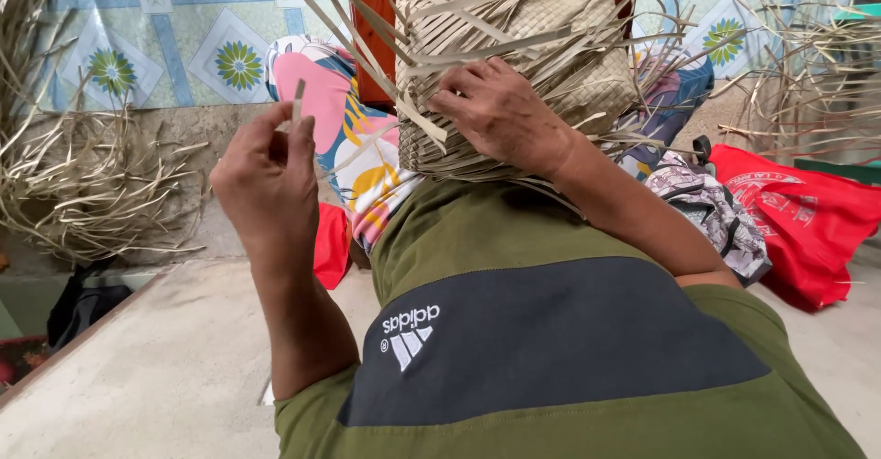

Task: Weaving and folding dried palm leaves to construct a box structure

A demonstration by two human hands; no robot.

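On woven basket [551,64], right hand [500,110] flat.

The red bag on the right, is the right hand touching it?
No, the right hand presses on the woven basket, well apart from the red bag.

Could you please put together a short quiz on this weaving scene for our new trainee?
1. True or false: the left hand pinches a thin strip.
2. What does the right hand rest on: A) the red bag, B) the woven piece, C) the floor?
3. What lies heaped at far left?

Key: 1 true; 2 B; 3 a pile of dry strips.
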